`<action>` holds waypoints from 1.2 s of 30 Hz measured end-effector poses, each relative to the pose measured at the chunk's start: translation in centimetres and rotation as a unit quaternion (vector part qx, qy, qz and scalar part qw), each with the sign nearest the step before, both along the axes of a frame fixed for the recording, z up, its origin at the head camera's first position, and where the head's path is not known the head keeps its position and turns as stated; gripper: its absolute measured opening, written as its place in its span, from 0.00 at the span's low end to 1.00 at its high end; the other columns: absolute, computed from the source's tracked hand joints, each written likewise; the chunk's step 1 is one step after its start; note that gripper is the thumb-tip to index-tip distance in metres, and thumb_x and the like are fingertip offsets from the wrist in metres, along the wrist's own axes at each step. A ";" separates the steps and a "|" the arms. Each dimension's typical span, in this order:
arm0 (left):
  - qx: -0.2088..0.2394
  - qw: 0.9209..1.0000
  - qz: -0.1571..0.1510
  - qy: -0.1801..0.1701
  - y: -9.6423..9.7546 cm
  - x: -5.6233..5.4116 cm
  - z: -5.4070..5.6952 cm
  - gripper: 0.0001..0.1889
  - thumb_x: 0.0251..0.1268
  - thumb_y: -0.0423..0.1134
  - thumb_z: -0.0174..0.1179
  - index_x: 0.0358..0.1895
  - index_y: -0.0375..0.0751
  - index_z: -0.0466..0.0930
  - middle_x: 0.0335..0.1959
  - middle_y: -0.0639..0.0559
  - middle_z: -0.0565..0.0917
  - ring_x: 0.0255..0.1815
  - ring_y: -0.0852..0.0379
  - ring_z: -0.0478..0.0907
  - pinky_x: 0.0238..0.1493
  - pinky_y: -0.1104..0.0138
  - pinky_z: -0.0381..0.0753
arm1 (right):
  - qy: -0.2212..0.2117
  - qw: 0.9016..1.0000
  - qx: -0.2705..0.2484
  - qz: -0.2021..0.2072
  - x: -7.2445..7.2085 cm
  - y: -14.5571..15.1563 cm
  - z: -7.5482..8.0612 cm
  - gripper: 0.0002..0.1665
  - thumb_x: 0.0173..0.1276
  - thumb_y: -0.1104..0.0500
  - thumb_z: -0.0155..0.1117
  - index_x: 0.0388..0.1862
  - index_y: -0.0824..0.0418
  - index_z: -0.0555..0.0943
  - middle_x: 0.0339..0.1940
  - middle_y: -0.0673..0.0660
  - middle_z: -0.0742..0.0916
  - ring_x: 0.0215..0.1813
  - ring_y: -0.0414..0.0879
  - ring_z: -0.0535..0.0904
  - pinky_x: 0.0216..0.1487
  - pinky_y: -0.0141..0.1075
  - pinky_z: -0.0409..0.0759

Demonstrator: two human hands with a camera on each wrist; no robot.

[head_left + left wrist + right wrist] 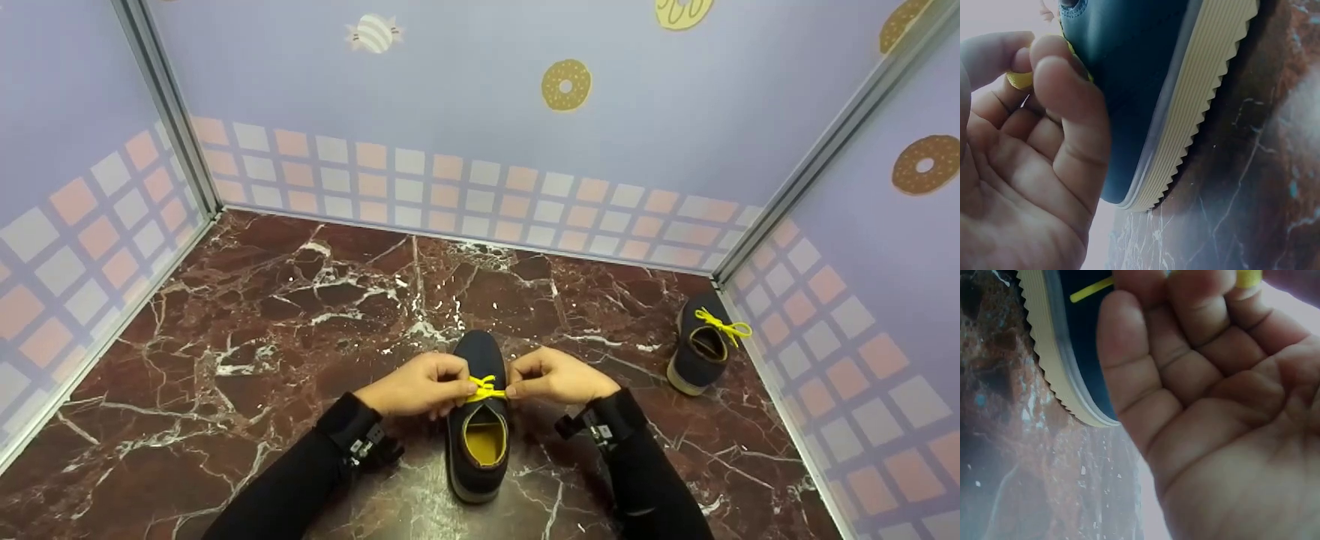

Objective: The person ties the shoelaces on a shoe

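A dark navy shoe (478, 349) with a yellow lining stands on the floor between both hands, toe pointing away. Across its tongue runs a yellow shoelace (487, 388) with loops at the middle. On the shoe's left side, my left hand (420, 384) pinches one part of the lace between thumb and forefinger. My right hand (559, 377) pinches the lace from the other side. In the left wrist view, a bit of yellow lace (1019, 80) shows between the fingers. The right wrist view has a yellow lace end (1090, 290) lying over the shoe's dark side.
A second navy shoe (699, 352) with a yellow bow stands at the right, close to the right wall (862, 330). The floor (262, 337) is dark red marble-patterned with white flecks. Purple panels, including the back wall (465, 90), enclose it on three sides.
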State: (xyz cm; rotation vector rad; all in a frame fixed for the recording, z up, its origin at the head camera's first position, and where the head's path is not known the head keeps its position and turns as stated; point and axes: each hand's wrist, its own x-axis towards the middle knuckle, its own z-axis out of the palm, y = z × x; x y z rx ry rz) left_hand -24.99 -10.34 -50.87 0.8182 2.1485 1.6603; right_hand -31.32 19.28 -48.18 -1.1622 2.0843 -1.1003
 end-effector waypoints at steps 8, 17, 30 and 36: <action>0.010 1.000 -0.026 0.013 -0.4 -0.4 -0.1 0.15 0.86 0.38 0.63 0.35 0.33 0.81 0.29 0.36 0.84 0.17 0.59 0.76 0.20 0.70 0.81 | -0.009 1.000 0.003 -0.003 -0.3 0.4 -0.1 0.22 0.77 0.53 0.70 0.34 0.74 0.85 0.26 0.61 0.82 0.26 0.37 0.67 0.30 0.29 0.64; 0.011 0.999 -0.033 0.022 -0.7 -0.6 -0.3 0.15 0.85 0.37 0.64 0.35 0.32 0.81 0.30 0.30 0.84 0.18 0.59 0.76 0.20 0.69 0.80 | -0.007 1.000 0.009 -0.003 -0.5 0.4 0.0 0.19 0.77 0.55 0.70 0.31 0.70 0.84 0.25 0.47 0.82 0.26 0.37 0.68 0.29 0.29 0.65; -0.034 0.998 0.058 -0.013 -1.4 -0.6 0.6 0.14 0.84 0.52 0.66 0.50 0.44 0.83 0.33 0.45 0.84 0.23 0.57 0.76 0.23 0.68 0.81 | -0.037 0.998 -0.042 -0.037 -0.1 0.5 0.3 0.13 0.81 0.57 0.73 0.51 0.67 0.88 0.42 0.63 0.92 0.43 0.75 0.87 0.49 0.51 0.92; -0.112 0.991 0.067 -0.017 -2.4 0.1 1.8 0.19 0.81 0.55 0.68 0.41 0.41 0.83 0.28 0.42 0.85 0.22 0.58 0.76 0.24 0.67 0.79 | 0.003 0.994 -0.037 -0.100 0.8 0.8 1.4 0.14 0.82 0.51 0.73 0.50 0.62 0.86 0.39 0.52 0.91 0.41 0.69 0.86 0.42 0.49 0.90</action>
